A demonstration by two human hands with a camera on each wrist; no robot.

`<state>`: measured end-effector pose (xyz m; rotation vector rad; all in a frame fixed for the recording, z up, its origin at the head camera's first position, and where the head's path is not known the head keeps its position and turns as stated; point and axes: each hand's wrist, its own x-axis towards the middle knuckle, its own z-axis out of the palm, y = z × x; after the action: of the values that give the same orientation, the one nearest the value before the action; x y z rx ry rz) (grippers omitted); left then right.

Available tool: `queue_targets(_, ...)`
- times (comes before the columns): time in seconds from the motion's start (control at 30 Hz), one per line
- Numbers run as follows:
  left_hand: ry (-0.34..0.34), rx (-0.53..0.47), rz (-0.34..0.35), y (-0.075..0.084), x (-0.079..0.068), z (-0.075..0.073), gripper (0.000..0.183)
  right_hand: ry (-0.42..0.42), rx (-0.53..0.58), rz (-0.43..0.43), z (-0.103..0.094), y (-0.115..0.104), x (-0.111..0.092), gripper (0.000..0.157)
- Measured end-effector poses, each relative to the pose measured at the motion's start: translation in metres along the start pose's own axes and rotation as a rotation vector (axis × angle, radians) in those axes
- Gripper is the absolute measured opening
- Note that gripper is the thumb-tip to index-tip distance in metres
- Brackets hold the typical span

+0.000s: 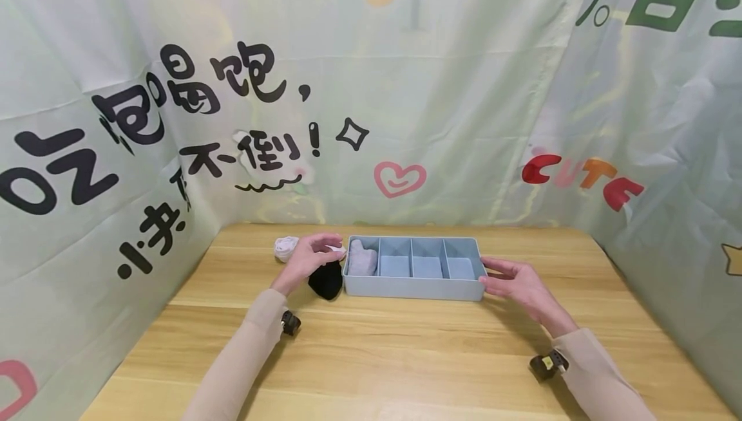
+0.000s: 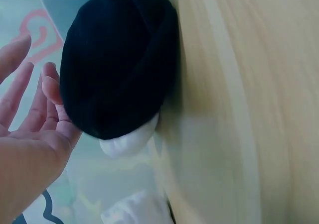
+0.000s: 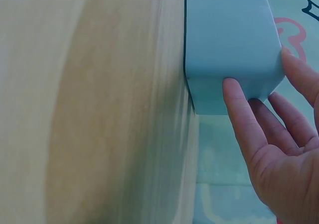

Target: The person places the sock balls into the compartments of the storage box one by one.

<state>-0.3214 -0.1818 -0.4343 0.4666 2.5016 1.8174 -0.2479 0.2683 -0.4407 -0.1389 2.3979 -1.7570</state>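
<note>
A light-blue box (image 1: 414,288) with a row of several compartments stands on the table. Its leftmost compartment holds a grey bundled cloth (image 1: 362,259), perhaps a rolled sock. At the box's left end, a black bundle (image 1: 326,280) of soft fabric lies on the table, filling much of the left wrist view. Above and behind it hovers my left hand (image 1: 313,255), fingers loosely spread and gripping nothing. My right hand (image 1: 522,286) touches the box's right end with fairly straight fingertips; in the right wrist view, one finger (image 3: 241,112) presses near the corner.
A white bundle (image 1: 285,248) lies to the left of my left hand. Another white bundle (image 2: 130,140) sits behind the black one, mostly hidden. Printed cloth (image 1: 464,99) hangs around the back and sides of the wooden table (image 1: 406,356).
</note>
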Motion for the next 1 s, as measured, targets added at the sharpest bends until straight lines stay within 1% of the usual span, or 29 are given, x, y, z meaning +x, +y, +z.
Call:
queue_targets(0.1,0.01,0.018,-0.002,-0.003,-0.003,-0.006,0.042,0.0,0.011,0.004,0.0,-0.001,0.001,0.073)
queue_targets(0.37,0.007,0.054,0.014,-0.009,-0.012,-0.019,0.043,0.0,0.019,0.005,0.0,-0.002,0.0,0.072)
queue_targets(0.57,-0.017,0.088,0.007,-0.014,-0.016,-0.025,0.044,-0.001,0.016,0.002,0.001,-0.002,0.0,0.071)
queue_targets(0.63,-0.035,0.084,-0.013,-0.015,-0.017,-0.026,0.045,-0.003,0.009,-0.001,0.001,-0.002,0.0,0.071)
queue_targets(0.77,-0.093,0.078,-0.055,-0.016,-0.018,-0.027,0.049,0.007,-0.005,0.01,0.0,-0.001,0.0,0.072)
queue_targets(0.87,-0.135,0.057,-0.098,-0.017,-0.019,-0.027,0.052,0.004,-0.018,0.005,-0.001,0.0,0.0,0.072)
queue_targets(1.0,-0.157,0.025,-0.169,-0.019,-0.02,-0.027,0.053,0.002,-0.027,0.001,-0.001,0.0,0.001,0.072)
